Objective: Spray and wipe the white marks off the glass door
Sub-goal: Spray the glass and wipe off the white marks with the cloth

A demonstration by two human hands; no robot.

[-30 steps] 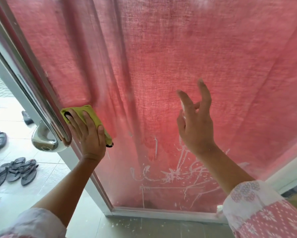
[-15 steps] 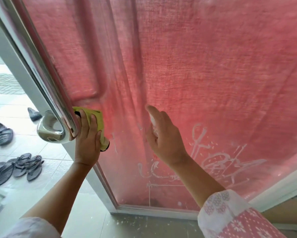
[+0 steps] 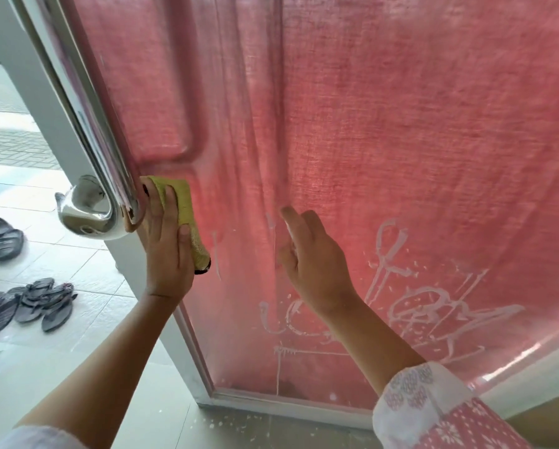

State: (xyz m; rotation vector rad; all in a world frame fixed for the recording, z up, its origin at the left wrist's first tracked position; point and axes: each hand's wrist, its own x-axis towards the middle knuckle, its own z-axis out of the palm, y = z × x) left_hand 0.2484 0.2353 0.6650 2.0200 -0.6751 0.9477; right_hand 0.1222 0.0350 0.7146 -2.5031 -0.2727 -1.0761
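A pale tiled floor (image 3: 77,264) runs off outside, with dark sandals (image 3: 42,303) lying on it left of and below the chrome pull handle (image 3: 90,202). To the right of the handle stands the glass door (image 3: 245,367), with a red curtain (image 3: 401,108) hanging behind the pane.

The job looks barely begun. The white marks (image 3: 433,319) are thick, looping scrawls with drips and flecks, spread across the lower glass well below and right of the handle. They look dried on and unsmeared. One thin stroke stands nearer, just below and right of the handle's foot. The glass level with the handle and above it shows no such marks. No spray bottle is in view, and I cannot tell whether the pane is wet. White specks (image 3: 233,422) dot the floor along the door's bottom rail.

The left hand (image 3: 166,254) lies flat, its fingers straight, pressing a folded yellow cloth (image 3: 182,202) to the glass just right of the handle's lower end, above most of the marks. The right hand (image 3: 313,264) is raised further right, back to the camera, forefinger up and the others loosely bent. Something pale shows by the forefinger, but whether the hand holds anything cannot be told.
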